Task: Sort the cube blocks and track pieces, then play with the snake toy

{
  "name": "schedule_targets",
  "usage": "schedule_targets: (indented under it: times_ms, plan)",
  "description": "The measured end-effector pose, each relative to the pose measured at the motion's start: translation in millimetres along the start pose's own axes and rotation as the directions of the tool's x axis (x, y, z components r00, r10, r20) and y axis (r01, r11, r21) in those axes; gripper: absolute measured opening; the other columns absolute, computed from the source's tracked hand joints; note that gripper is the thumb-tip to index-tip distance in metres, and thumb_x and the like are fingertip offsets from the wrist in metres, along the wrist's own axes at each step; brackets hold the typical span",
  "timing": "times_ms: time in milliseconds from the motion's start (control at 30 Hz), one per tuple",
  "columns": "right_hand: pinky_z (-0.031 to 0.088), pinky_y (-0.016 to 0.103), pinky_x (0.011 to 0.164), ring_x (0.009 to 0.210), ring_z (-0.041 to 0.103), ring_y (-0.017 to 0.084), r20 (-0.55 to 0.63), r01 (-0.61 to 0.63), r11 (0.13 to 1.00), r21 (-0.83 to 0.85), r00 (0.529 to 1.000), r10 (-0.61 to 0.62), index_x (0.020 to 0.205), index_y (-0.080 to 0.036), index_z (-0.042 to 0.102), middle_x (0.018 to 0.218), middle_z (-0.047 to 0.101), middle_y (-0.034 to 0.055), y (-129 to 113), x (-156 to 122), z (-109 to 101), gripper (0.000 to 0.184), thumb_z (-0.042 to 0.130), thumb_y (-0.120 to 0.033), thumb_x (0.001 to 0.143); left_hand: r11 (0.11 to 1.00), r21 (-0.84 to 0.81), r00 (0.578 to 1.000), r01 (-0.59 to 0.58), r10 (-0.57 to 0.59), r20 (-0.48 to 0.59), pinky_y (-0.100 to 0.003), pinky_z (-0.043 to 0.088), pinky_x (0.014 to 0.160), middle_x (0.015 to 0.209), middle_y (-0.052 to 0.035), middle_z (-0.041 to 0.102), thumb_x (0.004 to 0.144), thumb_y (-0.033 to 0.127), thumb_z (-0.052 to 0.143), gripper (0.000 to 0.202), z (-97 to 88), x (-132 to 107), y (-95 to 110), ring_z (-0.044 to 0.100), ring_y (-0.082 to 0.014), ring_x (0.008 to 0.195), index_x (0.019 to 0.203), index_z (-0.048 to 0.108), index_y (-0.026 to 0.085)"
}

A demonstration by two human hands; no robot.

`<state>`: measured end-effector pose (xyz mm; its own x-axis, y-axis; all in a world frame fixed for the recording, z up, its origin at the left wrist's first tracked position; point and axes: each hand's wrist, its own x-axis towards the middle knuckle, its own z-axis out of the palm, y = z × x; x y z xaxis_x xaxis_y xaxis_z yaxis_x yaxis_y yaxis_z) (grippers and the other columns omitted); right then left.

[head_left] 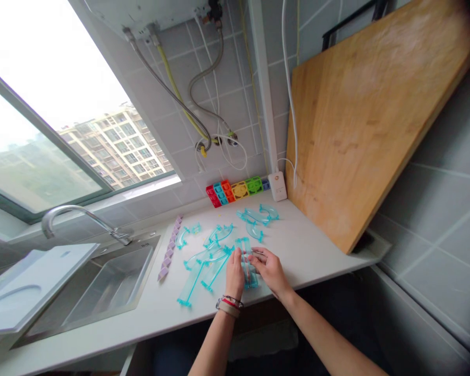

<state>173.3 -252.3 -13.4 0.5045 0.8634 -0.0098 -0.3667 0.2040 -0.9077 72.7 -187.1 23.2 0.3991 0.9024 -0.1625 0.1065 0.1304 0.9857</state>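
Both my hands rest on a white counter (309,245) over a straight, clear teal plastic track piece (246,250). My left hand (235,274), with bands on its wrist, has its fingers curled on the piece's left side. On the right side my right hand (269,269) pinches the same piece with its fingertips. More teal track pieces lie around: long straight ones (198,274) to the left, curved ones (218,235) behind, and a small group of curves (258,216) farther back.
A lilac zigzag strip (169,250) lies left of the tracks. Coloured blocks (237,190) line the tiled wall beside a white plug box (278,186). A big wooden board (372,120) leans at the right. A steel sink (109,282), tap (82,216) and white tray (31,282) sit left.
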Motion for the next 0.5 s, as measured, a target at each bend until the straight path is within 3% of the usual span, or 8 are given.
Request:
schedule_targets:
  times_ms: [133, 400, 500]
  plan:
    - [0.063, 0.037, 0.071, 0.102, 0.072, 0.032, 0.017, 0.037, 0.998, -0.046, 0.999, -0.036, 0.12, -0.018, 0.066, 0.118, 0.073, 0.015, -0.4, -1.0, 0.1, 0.057, 0.081, -0.051, 0.075, 0.999, 0.003, 0.997, -0.049, 0.049, -0.061, -0.029, 0.05, 0.061, 0.091, -0.0117, 0.071, 0.089, 0.07, 0.049, 0.058, -1.4, 0.0, -2.3, 0.066, -0.0242, 0.083, 0.095, 0.064, 0.014]
    - [0.062, 0.04, 0.082, 0.107, 0.07, 0.032, 0.019, 0.095, 0.976, -0.198, 0.996, -0.093, 0.126, -0.016, 0.066, 0.123, 0.071, 0.017, 2.7, -0.9, -2.2, 0.062, 0.082, -0.048, 0.075, 0.994, -0.014, 0.99, -0.104, 0.102, -0.1, -0.035, 0.054, 0.073, 0.091, -0.0136, 0.073, 0.084, 0.073, 0.054, 0.06, -3.7, 3.6, -7.0, 0.066, -0.0285, 0.095, 0.086, 0.068, 0.014]
    - [0.063, 0.038, 0.074, 0.103, 0.07, 0.031, 0.019, 0.128, 0.951, -0.282, 0.992, -0.128, 0.126, -0.018, 0.066, 0.125, 0.07, 0.0156, -2.0, -5.9, -2.7, 0.062, 0.081, -0.05, 0.074, 0.992, -0.041, 0.989, -0.118, 0.114, -0.097, -0.037, 0.053, 0.082, 0.096, -0.0139, 0.072, 0.086, 0.072, 0.052, 0.059, -6.0, 3.5, -12.2, 0.064, -0.0291, 0.099, 0.086, 0.068, 0.015]
